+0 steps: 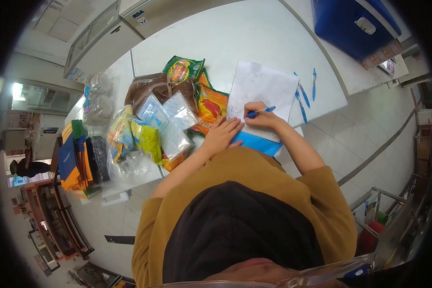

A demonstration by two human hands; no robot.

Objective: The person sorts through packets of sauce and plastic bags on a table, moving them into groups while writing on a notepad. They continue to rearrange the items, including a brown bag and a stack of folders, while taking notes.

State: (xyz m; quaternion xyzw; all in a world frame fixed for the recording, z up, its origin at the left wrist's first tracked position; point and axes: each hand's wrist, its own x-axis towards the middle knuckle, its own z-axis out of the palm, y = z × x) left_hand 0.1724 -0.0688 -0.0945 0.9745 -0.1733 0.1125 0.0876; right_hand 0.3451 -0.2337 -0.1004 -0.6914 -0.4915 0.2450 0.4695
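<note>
My right hand (263,117) is closed around a blue pen (269,110), its tip down at the handwriting on a white sheet of paper (263,86). Flat at the sheet's lower left edge lies my left hand (223,135), fingers stretched out and holding nothing. Beneath the paper, a bright blue sheet or cover (254,142) shows along the near edge. To the right of the paper lie several blue pens (314,85). Left of my left hand is an orange snack packet (210,106), with a green packet (185,68) behind it.
On the white table (216,36), a brown bag (149,89), clear plastic packs (165,125) and a yellow-green packet (147,140) are heaped on the left. Orange and blue folders (77,161) stand farther left. A blue box (355,29) sits at the back right.
</note>
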